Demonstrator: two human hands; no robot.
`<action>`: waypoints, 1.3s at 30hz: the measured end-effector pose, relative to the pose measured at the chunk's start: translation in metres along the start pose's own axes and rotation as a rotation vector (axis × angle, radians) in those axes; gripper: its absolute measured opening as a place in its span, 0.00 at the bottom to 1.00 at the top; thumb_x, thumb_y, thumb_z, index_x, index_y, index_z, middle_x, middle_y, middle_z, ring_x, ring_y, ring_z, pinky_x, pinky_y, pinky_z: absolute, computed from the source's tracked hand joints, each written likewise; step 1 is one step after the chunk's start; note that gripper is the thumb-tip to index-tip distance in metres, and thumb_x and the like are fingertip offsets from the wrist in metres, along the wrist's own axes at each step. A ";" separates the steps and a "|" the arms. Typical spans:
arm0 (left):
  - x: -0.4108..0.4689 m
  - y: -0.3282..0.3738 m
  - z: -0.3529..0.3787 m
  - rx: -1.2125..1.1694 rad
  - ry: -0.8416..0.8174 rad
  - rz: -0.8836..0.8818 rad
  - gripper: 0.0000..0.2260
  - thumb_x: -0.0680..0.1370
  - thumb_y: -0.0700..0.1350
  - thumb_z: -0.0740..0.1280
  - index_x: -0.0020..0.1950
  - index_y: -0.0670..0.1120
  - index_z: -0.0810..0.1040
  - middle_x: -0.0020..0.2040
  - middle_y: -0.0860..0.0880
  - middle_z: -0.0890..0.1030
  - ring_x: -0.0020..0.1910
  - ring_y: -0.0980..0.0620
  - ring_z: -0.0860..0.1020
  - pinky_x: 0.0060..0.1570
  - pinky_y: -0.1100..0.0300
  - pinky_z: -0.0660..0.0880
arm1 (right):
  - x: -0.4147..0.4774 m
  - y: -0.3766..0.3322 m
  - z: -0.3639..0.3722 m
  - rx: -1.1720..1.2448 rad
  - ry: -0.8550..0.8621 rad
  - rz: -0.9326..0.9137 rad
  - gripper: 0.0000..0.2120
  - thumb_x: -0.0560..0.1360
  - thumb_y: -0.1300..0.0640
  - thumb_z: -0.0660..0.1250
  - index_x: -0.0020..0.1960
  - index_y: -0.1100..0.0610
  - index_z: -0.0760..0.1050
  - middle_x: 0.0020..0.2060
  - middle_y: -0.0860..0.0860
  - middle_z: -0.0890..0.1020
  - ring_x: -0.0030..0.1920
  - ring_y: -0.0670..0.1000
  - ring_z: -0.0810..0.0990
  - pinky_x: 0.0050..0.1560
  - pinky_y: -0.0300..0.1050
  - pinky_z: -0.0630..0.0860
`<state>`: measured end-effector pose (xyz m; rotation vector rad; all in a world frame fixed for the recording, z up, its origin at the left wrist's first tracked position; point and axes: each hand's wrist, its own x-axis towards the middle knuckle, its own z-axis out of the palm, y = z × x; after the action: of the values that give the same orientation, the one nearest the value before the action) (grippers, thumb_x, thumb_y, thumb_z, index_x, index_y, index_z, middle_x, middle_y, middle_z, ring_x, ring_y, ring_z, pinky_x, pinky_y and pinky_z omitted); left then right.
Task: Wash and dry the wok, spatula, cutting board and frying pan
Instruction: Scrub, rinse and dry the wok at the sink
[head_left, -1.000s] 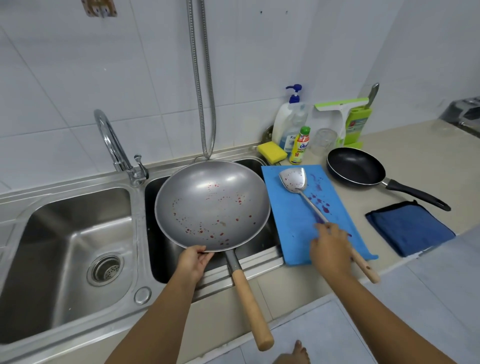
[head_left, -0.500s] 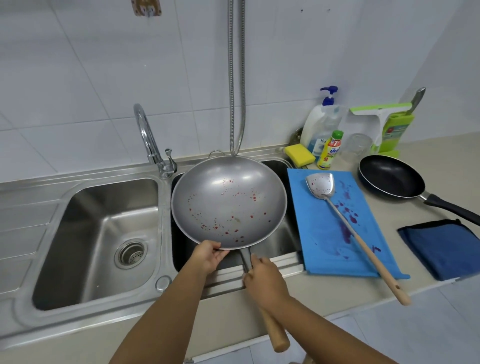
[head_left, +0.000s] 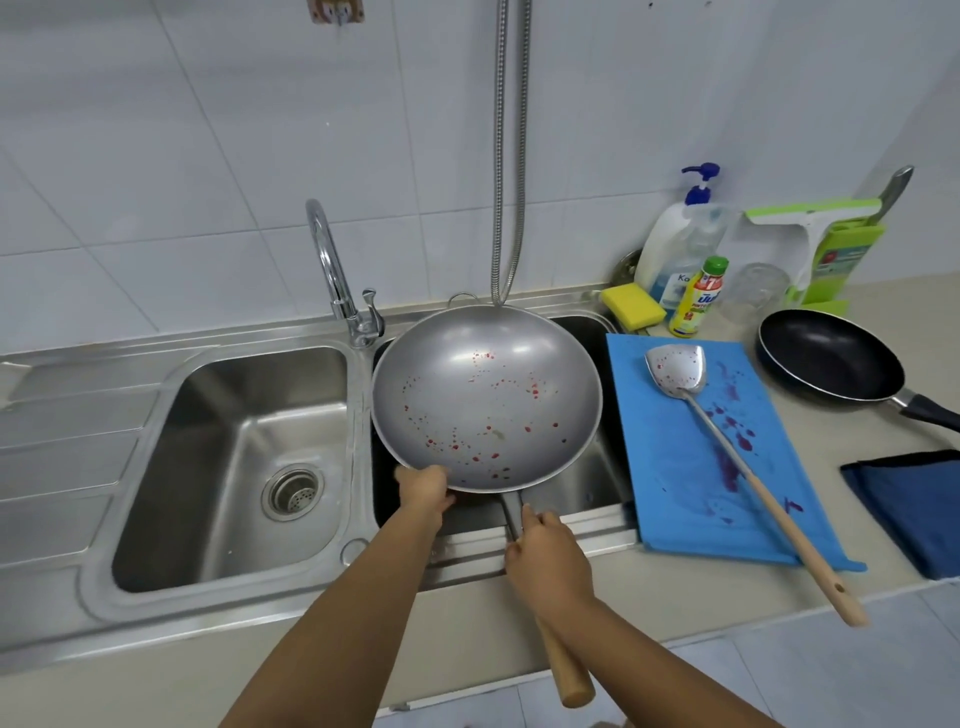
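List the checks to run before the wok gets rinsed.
1. Grip of left hand on wok rim: ok.
2. Grip of right hand round the handle: ok.
3. Wok held above right basin: ok.
4. Basin floor under wok free: cannot tell, hidden.
5. Water running from tap: not ok, none shows.
6. A sponge at hand beside basin: ok.

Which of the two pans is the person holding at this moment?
The grey metal wok spotted red, above the right sink basin: left hand grips its rim, right hand its handle. The black frying pan lies untouched on the counter.
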<state>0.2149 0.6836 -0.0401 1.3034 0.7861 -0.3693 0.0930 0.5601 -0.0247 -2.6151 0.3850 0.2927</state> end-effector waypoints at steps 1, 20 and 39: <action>0.001 0.005 -0.004 0.056 0.089 0.079 0.33 0.77 0.31 0.63 0.78 0.44 0.54 0.69 0.39 0.71 0.67 0.38 0.71 0.64 0.44 0.72 | 0.000 -0.001 0.000 -0.003 0.002 0.002 0.26 0.82 0.51 0.59 0.77 0.55 0.58 0.67 0.53 0.70 0.65 0.52 0.72 0.61 0.43 0.73; 0.082 0.189 -0.002 1.406 0.082 0.833 0.31 0.80 0.45 0.60 0.80 0.43 0.50 0.80 0.44 0.48 0.77 0.42 0.54 0.72 0.45 0.57 | 0.005 0.000 0.002 -0.038 0.021 0.008 0.26 0.82 0.49 0.56 0.78 0.52 0.57 0.63 0.47 0.71 0.59 0.46 0.74 0.56 0.38 0.74; 0.072 0.195 -0.038 0.228 0.109 0.767 0.08 0.83 0.41 0.58 0.57 0.50 0.75 0.49 0.53 0.77 0.45 0.59 0.75 0.54 0.58 0.72 | 0.006 -0.002 0.002 -0.043 0.022 0.017 0.25 0.81 0.49 0.55 0.77 0.50 0.59 0.62 0.45 0.70 0.57 0.46 0.74 0.51 0.37 0.73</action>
<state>0.3800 0.7822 0.0468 1.7396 0.2877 0.2370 0.0988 0.5611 -0.0270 -2.6607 0.4136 0.2810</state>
